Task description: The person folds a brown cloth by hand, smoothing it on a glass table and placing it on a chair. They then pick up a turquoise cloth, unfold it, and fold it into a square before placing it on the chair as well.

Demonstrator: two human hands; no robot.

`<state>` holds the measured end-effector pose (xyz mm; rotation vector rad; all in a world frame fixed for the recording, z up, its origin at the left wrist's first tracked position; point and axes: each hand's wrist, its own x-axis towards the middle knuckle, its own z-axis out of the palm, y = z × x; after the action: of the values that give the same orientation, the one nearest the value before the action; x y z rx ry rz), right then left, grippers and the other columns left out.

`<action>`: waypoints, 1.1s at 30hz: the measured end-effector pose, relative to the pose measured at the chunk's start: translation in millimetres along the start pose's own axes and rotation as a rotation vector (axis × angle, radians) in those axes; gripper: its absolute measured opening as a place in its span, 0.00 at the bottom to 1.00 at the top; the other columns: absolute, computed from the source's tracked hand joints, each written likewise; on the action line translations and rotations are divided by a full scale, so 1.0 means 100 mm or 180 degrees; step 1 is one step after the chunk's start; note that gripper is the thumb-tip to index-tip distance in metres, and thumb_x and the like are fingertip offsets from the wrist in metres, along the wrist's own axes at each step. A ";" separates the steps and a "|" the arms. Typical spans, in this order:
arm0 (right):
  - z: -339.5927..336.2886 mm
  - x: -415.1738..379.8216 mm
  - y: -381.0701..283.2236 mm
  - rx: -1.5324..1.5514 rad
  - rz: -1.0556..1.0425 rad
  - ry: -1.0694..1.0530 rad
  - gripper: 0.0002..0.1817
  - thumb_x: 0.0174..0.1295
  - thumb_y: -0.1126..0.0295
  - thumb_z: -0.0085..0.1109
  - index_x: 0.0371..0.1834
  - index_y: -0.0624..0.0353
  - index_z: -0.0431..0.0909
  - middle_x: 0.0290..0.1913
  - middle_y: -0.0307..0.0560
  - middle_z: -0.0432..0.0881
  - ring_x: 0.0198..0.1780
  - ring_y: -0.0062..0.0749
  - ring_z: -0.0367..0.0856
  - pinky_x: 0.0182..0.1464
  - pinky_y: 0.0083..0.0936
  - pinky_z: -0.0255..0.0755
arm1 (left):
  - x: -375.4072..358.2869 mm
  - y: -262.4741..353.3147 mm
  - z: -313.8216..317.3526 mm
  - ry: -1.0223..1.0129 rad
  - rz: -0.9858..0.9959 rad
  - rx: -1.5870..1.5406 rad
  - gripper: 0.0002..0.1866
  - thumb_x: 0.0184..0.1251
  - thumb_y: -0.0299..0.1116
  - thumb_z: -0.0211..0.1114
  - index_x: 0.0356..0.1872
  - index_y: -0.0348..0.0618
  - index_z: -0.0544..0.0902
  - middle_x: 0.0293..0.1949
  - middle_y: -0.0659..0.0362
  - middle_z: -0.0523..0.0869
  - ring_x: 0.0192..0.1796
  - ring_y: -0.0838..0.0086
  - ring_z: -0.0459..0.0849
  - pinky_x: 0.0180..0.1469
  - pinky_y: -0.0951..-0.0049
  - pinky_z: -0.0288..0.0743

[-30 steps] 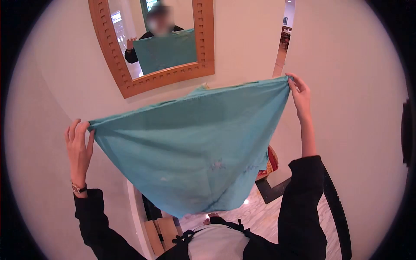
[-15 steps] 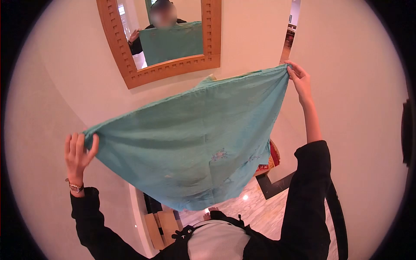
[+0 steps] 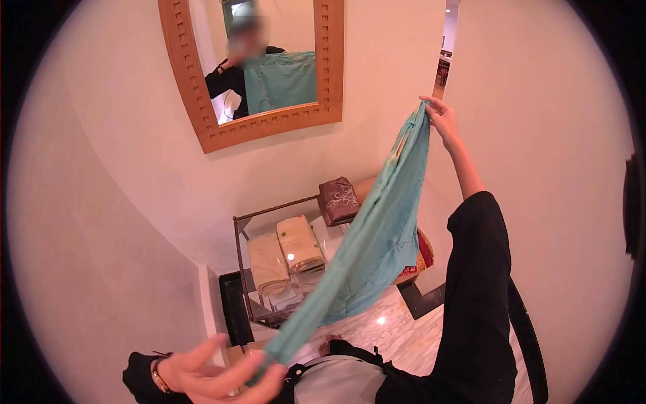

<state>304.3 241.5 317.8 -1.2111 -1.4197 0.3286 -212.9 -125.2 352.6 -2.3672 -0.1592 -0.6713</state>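
Note:
A teal cloth (image 3: pixel 383 229) with small embroidered motifs hangs in a long slanting fold from upper right to lower left. My right hand (image 3: pixel 441 121) is raised and pinches its upper corner between thumb and fingertips. Low at the left, my left hand (image 3: pixel 215 374) is blurred by motion, its fingers around the cloth's other end close to my body. A band circles the left wrist. Part of the cloth's lower edge droops near the floor area, and its far face is hidden.
A glass-topped table (image 3: pixel 239 246) by the wall bears folded cream cloths (image 3: pixel 299 242) and a brown wrapped packet (image 3: pixel 340 200). A wood-framed mirror (image 3: pixel 330 64) hangs above, reflecting a person and the cloth. Marble floor (image 3: pixel 404 326) lies below; a red-and-gold item (image 3: pixel 424 256) is partly hidden.
My left hand has swung down and inward with its corner, so the spread cloth has narrowed into a slanting fold. My right hand has shifted slightly left. The table has come into view.

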 end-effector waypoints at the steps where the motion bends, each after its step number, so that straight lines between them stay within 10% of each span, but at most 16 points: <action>1: 0.04 0.03 0.02 -0.0129 -0.0093 -0.0084 0.14 0.70 0.70 0.54 0.55 0.46 0.83 0.40 0.31 0.82 0.40 0.15 0.76 0.41 0.17 0.72 | 0.13 -0.05 -0.06 -0.0183 0.0114 -0.0562 0.10 0.56 0.26 0.69 0.37 0.49 0.79 0.42 0.60 0.79 0.43 0.72 0.81 0.48 0.68 0.79; 4: 0.28 -0.02 -0.14 0.0191 -0.0215 -0.0114 0.13 0.66 0.75 0.55 0.51 0.51 0.85 0.34 0.35 0.81 0.36 0.17 0.74 0.40 0.18 0.70 | 0.35 0.03 0.06 0.0164 -0.0094 -0.2251 0.03 0.58 0.25 0.62 0.27 0.39 0.82 0.48 0.47 0.85 0.53 0.58 0.85 0.65 0.45 0.71; 7: 0.46 -0.07 -0.19 0.0054 -0.0349 -0.0101 0.14 0.66 0.75 0.55 0.51 0.51 0.85 0.33 0.36 0.81 0.35 0.17 0.74 0.40 0.19 0.70 | 0.44 0.10 0.13 0.0082 -0.0103 -0.2873 0.03 0.59 0.26 0.62 0.29 0.39 0.82 0.45 0.49 0.85 0.54 0.58 0.84 0.63 0.44 0.73; 16: 0.61 -0.31 -0.24 -0.0061 -0.0541 -0.0243 0.14 0.65 0.75 0.55 0.50 0.53 0.85 0.34 0.40 0.82 0.34 0.21 0.78 0.39 0.21 0.74 | 0.33 0.26 0.33 -0.0027 0.0502 -0.1821 0.10 0.52 0.24 0.65 0.34 0.54 0.79 0.34 0.62 0.79 0.29 0.78 0.76 0.34 0.79 0.75; 25: 0.51 -0.44 -0.28 -0.0070 -0.0584 -0.0304 0.13 0.65 0.74 0.55 0.50 0.55 0.84 0.34 0.40 0.83 0.34 0.21 0.78 0.40 0.22 0.74 | 0.47 0.34 0.20 -0.0284 -0.0009 -0.1105 0.06 0.58 0.31 0.63 0.36 0.49 0.76 0.31 0.59 0.79 0.31 0.73 0.79 0.34 0.79 0.72; 33: 0.18 -0.70 -0.64 0.0034 -0.0720 -0.0361 0.13 0.65 0.75 0.55 0.51 0.56 0.82 0.31 0.38 0.80 0.32 0.20 0.75 0.38 0.21 0.73 | 0.86 0.29 0.24 -0.0932 -0.0889 -0.0390 0.20 0.50 0.22 0.59 0.46 0.53 0.77 0.25 0.65 0.64 0.15 0.83 0.64 0.13 0.80 0.56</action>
<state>243.8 166.2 322.7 -1.0242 -1.6341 0.2504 -120.4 -137.7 363.8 -2.5788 -0.6005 -0.4666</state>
